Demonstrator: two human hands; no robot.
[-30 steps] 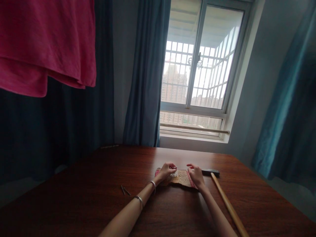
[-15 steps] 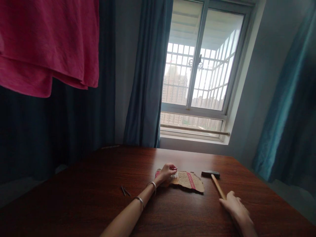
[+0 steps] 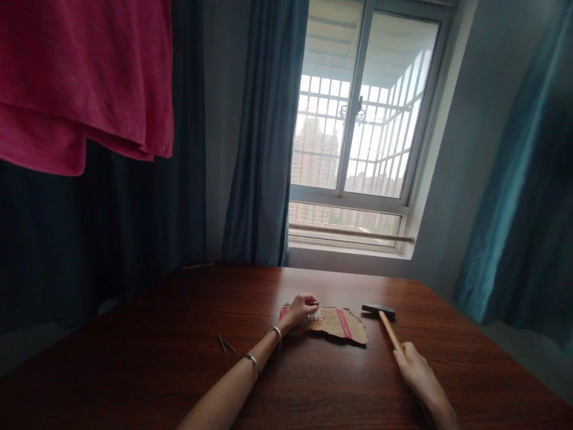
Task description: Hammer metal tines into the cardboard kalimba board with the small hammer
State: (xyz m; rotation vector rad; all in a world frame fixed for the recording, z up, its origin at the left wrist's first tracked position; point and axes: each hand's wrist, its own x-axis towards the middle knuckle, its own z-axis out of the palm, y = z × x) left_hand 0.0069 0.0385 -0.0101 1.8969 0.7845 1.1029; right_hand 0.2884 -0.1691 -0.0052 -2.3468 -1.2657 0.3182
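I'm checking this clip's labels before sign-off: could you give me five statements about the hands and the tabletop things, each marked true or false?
1. The right hand grips the hammer by its handle. True.
2. The left hand is at the left part of the cardboard. True.
3. The cardboard lies to the right of the hammer. False: it lies to the hammer's left.
4. Two bracelets ring the left arm. True.
5. Both hands hold the hammer. False: only the right hand does.
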